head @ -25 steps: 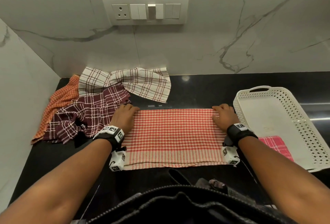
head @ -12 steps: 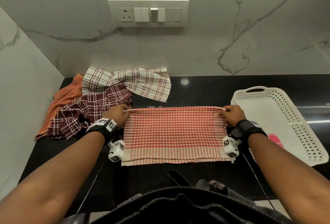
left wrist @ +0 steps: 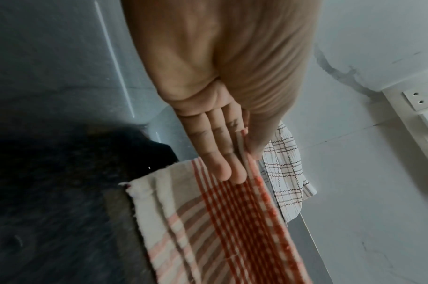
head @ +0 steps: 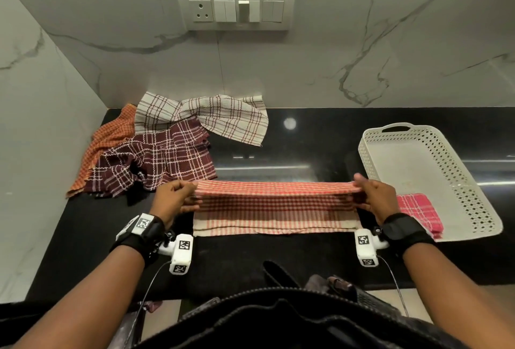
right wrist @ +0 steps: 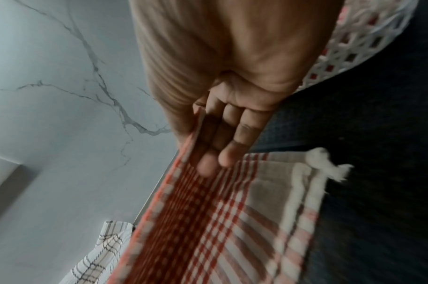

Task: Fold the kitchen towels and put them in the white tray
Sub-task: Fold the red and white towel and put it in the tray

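Note:
A red-and-white checked towel [head: 274, 209] lies across the black counter [head: 239, 259], its far edge lifted. My left hand [head: 178, 198] pinches the far left corner between thumb and fingers [left wrist: 232, 167]; the towel [left wrist: 222, 230] runs away below them. My right hand [head: 370, 195] pinches the far right corner, fingers [right wrist: 215, 153] under the raised towel [right wrist: 208, 221]. The white perforated tray [head: 473, 181] stands at the right, with a folded pink towel [head: 418, 212] in its near end.
A heap of unfolded towels lies at the back left: a white checked towel [head: 211, 117], a maroon towel [head: 156, 162], an orange towel [head: 108, 142]. Marble walls close the back and left. A switch panel [head: 235, 9] hangs above.
Both hands went from pressing the far corners flat to pinching them, and have lifted the far edge and drawn it towards me over the towel.

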`<control>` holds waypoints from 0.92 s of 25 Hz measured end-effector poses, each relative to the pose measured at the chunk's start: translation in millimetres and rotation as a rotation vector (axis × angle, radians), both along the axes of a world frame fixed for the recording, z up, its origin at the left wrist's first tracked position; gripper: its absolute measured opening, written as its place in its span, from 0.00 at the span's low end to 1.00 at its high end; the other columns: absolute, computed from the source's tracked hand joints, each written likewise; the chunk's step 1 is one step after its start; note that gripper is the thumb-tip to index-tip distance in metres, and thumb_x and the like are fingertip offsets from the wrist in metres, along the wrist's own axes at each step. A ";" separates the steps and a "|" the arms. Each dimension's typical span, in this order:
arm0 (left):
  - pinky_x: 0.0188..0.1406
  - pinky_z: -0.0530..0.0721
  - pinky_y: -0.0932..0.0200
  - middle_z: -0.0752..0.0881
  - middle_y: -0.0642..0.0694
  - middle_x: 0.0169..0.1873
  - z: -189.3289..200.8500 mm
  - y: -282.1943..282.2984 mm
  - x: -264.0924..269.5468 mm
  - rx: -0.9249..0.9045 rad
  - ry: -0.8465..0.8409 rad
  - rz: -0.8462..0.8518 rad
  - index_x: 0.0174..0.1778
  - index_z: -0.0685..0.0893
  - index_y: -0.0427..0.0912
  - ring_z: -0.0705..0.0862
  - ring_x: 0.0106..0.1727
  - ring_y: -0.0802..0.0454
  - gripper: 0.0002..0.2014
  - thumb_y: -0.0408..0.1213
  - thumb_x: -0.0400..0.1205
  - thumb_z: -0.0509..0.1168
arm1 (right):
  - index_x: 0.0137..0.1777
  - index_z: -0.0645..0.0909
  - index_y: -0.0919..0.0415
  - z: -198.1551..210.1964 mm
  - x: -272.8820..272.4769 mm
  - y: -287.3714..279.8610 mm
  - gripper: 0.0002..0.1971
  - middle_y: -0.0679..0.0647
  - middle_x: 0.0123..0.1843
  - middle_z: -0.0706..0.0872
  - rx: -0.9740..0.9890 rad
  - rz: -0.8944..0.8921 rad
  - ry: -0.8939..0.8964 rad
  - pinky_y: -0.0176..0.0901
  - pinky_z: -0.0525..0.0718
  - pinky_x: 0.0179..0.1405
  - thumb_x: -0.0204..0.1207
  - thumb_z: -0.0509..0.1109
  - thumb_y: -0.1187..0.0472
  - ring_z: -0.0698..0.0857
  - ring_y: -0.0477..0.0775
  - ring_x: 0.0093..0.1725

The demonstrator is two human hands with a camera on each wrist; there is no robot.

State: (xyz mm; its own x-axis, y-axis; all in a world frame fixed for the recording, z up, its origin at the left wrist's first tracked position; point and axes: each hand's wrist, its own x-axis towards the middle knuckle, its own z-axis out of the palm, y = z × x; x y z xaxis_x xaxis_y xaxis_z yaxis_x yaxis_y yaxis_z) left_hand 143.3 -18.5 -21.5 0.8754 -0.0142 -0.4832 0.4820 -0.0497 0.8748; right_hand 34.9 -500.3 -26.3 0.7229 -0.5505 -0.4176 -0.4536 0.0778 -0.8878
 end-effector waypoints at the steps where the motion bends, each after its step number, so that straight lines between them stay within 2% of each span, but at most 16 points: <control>1: 0.34 0.93 0.53 0.89 0.29 0.43 -2.8 1.3 -8.3 -0.025 0.008 0.017 0.53 0.84 0.31 0.92 0.34 0.43 0.06 0.30 0.83 0.71 | 0.49 0.88 0.66 -3.3 -9.4 2.0 0.10 0.66 0.46 0.91 0.014 0.007 -0.012 0.50 0.91 0.38 0.79 0.76 0.57 0.92 0.59 0.38; 3: 0.34 0.93 0.53 0.90 0.32 0.42 -7.5 4.1 -23.0 -0.058 0.018 0.037 0.58 0.83 0.31 0.92 0.35 0.43 0.10 0.24 0.81 0.71 | 0.51 0.85 0.66 -7.8 -25.4 7.2 0.03 0.64 0.46 0.90 0.049 0.022 -0.022 0.43 0.90 0.32 0.80 0.74 0.67 0.91 0.53 0.33; 7: 0.36 0.93 0.52 0.92 0.34 0.39 -14.9 6.9 -47.2 -0.079 0.040 0.070 0.62 0.81 0.33 0.92 0.36 0.42 0.14 0.23 0.81 0.71 | 0.52 0.83 0.62 -16.0 -46.3 11.2 0.08 0.60 0.48 0.89 0.055 -0.001 -0.039 0.39 0.90 0.30 0.79 0.72 0.74 0.91 0.50 0.34; 10: 0.37 0.93 0.52 0.92 0.33 0.40 -21.8 9.3 -56.4 -0.063 0.064 0.067 0.63 0.80 0.33 0.92 0.36 0.42 0.15 0.23 0.81 0.71 | 0.55 0.82 0.64 -25.8 -55.3 9.3 0.10 0.62 0.46 0.89 0.028 -0.008 -0.019 0.38 0.89 0.29 0.78 0.72 0.75 0.90 0.51 0.32; 14: 0.37 0.93 0.53 0.91 0.33 0.41 -28.2 11.3 -63.4 -0.016 0.091 0.060 0.63 0.80 0.32 0.91 0.37 0.42 0.14 0.22 0.82 0.70 | 0.58 0.80 0.67 -35.9 -64.1 8.2 0.12 0.58 0.34 0.91 -0.032 0.009 0.015 0.36 0.86 0.25 0.77 0.73 0.76 0.89 0.49 0.26; 17: 0.35 0.93 0.55 0.90 0.31 0.43 -32.4 12.9 -66.4 0.018 0.082 0.051 0.63 0.79 0.30 0.90 0.39 0.41 0.14 0.21 0.82 0.69 | 0.58 0.80 0.68 -40.0 -67.0 7.9 0.13 0.63 0.38 0.89 -0.060 -0.025 0.041 0.34 0.86 0.25 0.76 0.72 0.77 0.88 0.47 0.25; 20: 0.37 0.93 0.55 0.91 0.29 0.47 -35.4 14.7 -66.3 0.051 0.058 0.009 0.62 0.81 0.30 0.91 0.43 0.41 0.13 0.22 0.82 0.69 | 0.60 0.80 0.69 -44.8 -65.9 8.1 0.13 0.64 0.39 0.88 -0.110 -0.024 0.051 0.33 0.85 0.24 0.77 0.69 0.79 0.86 0.43 0.23; 23: 0.40 0.92 0.54 0.92 0.33 0.44 -35.7 14.9 -67.5 0.086 0.056 -0.005 0.60 0.82 0.34 0.91 0.43 0.43 0.11 0.24 0.82 0.69 | 0.60 0.80 0.69 -45.3 -64.6 10.4 0.13 0.62 0.38 0.87 -0.165 -0.023 0.066 0.32 0.83 0.22 0.77 0.69 0.78 0.84 0.41 0.21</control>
State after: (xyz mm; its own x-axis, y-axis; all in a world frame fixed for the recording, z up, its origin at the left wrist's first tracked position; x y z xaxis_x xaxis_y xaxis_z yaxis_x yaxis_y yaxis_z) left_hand 75.8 -3.6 -57.2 0.8473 0.0256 -0.5305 0.5292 -0.1261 0.8391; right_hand -29.7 -489.9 -71.6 0.6835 -0.6315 -0.3660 -0.5107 -0.0555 -0.8580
